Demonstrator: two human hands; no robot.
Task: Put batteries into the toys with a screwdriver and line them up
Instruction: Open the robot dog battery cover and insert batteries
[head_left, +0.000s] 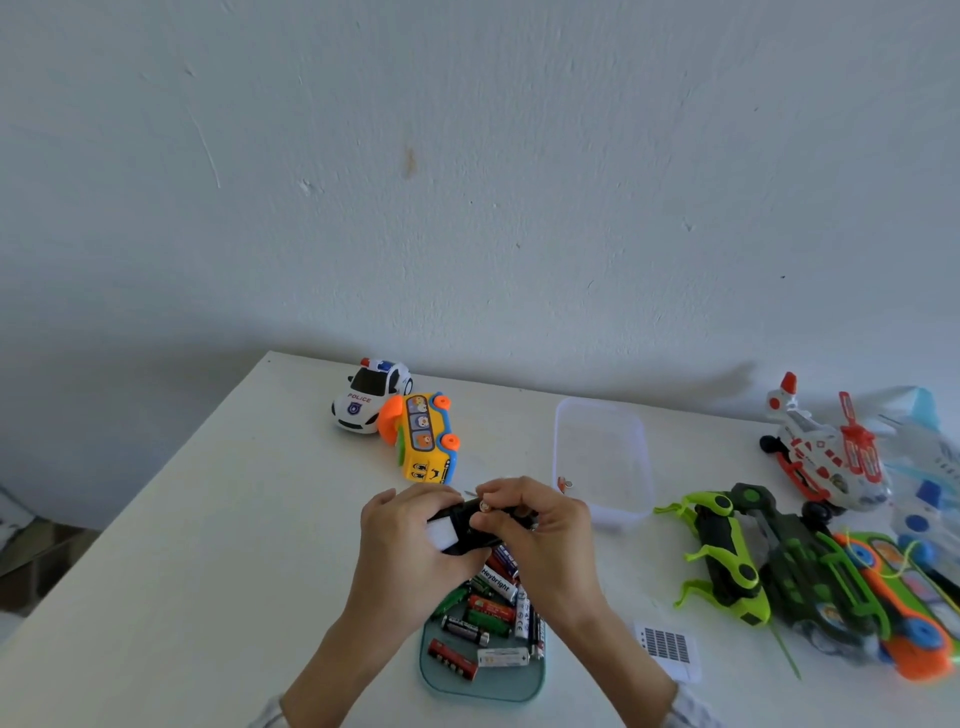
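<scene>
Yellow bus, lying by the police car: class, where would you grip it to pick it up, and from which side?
Grip the yellow bus across its long body between the orange wheels, coming from above. It lies on its side with the windows facing up. The police car crowds its far left end, so fingers probably fit best at the middle.

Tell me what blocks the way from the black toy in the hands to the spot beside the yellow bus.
Nothing visible does. Both hands hold the black toy just in front of the yellow bus, and the strip of table to the bus's left lies bare.
</scene>
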